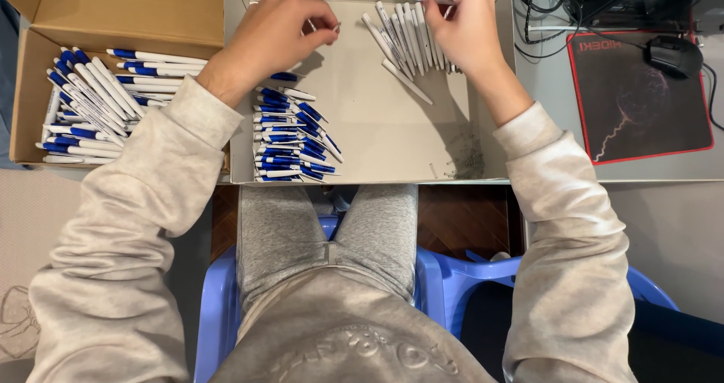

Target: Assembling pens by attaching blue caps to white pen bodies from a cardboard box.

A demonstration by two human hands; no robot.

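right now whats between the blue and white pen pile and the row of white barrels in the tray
Bare tray floor separates the pen pile from the white barrels, as the head view shows.

Right of the right hand, a black mouse (673, 55) sits on a red-edged mouse pad (641, 104); cables (543, 13) lie beyond, perhaps from a computer. Below, a blue plastic chair (445, 277).
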